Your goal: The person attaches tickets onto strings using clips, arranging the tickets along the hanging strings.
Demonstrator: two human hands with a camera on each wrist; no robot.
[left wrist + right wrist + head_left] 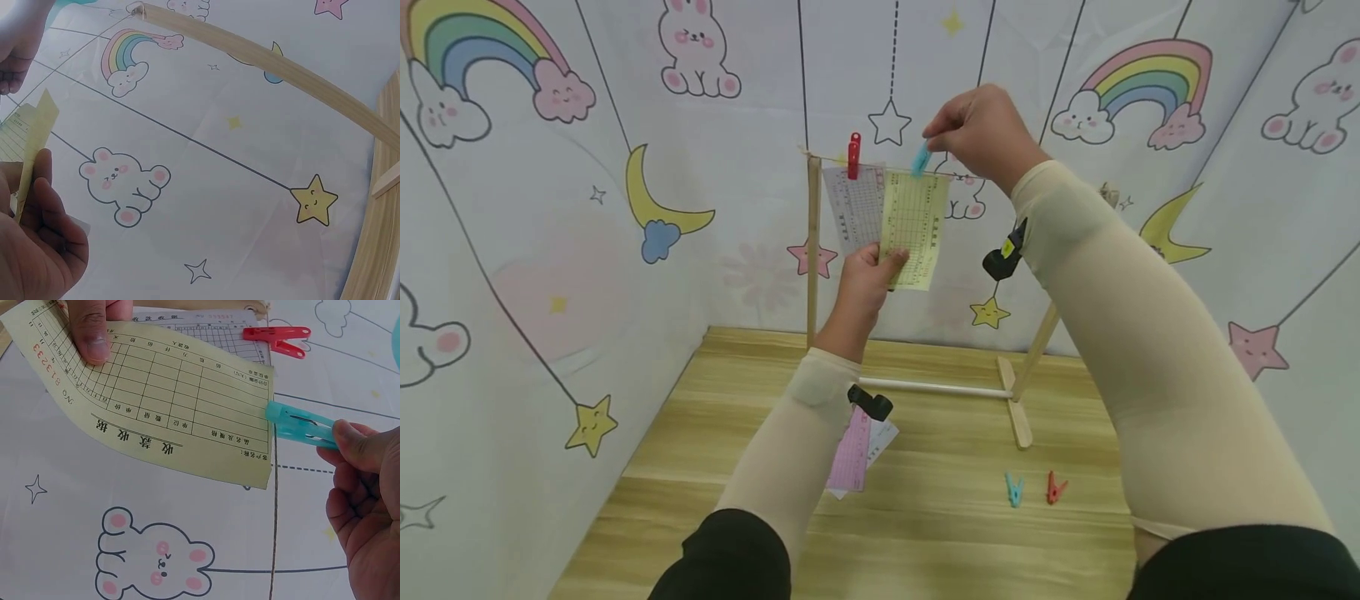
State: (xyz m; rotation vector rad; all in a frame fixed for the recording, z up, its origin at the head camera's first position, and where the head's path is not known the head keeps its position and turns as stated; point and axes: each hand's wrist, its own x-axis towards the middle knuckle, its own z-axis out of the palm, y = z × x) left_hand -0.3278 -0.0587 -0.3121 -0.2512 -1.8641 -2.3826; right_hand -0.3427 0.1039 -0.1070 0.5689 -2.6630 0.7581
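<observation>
My left hand (867, 287) pinches the lower part of a yellow receipt slip (917, 212), its thumb lying on the printed face. The slip's top edge is up at a thin cord (274, 531). At that edge my right hand (985, 129) pinches a light-blue clothespin (303, 425) by its handle end, and the clothespin's tip overlaps the paper's edge in the right wrist view. Just left of the yellow slip, a pale printed slip (853, 204) hangs from the cord under a red clothespin (853, 157).
A wooden frame with a left post (813, 250), a white bottom rod (936, 387) and a foot (1017, 408) carries the cord. On the wooden tabletop (940, 533) lie a pink slip (852, 454) over white paper, a blue clothespin (1014, 490) and a red one (1056, 488).
</observation>
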